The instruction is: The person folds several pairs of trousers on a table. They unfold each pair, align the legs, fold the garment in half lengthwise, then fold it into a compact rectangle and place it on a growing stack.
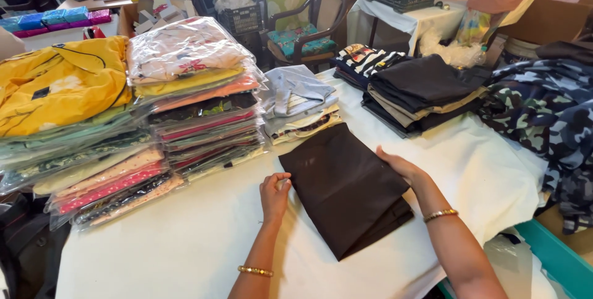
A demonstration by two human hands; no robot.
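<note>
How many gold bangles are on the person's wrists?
2. One gold bangle is on the left wrist, below the left hand; the other gold bangle is on the right wrist, below the right hand resting on the folded dark brown garment.

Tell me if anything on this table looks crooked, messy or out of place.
Mostly tidy. The dark brown folded garment under the left hand and right hand lies at an angle to the table edge. The stack of bagged clothes leans and fans out. The camouflage fabric at the right lies in a loose heap.
</note>
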